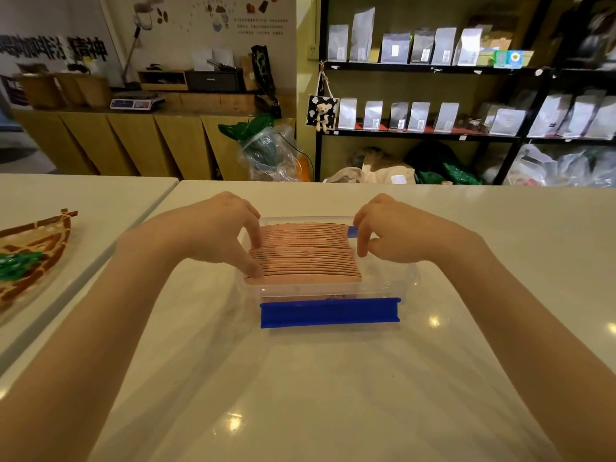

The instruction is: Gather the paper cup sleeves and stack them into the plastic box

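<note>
Your flat, pinkish-brown paper cup sleeves point(305, 253) stand on edge in a row inside the clear plastic box with blue clips point(330, 313) on the white table point(333, 395). Each sleeve's long axis runs left to right; the row runs away from you. Your left hand point(216, 233) and right hand point(396, 233), fingers curled down, press the row's two ends.

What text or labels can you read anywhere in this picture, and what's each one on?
None reads clearly.
Wall banner: large dark characters, appearing mirrored, not legible.
Wall poster: small lines of print, too blurred.
Shelf pouches: small labels, too small.
Scale: display unreadable.
Plastic box and paper cup sleeves: no print visible.
</note>
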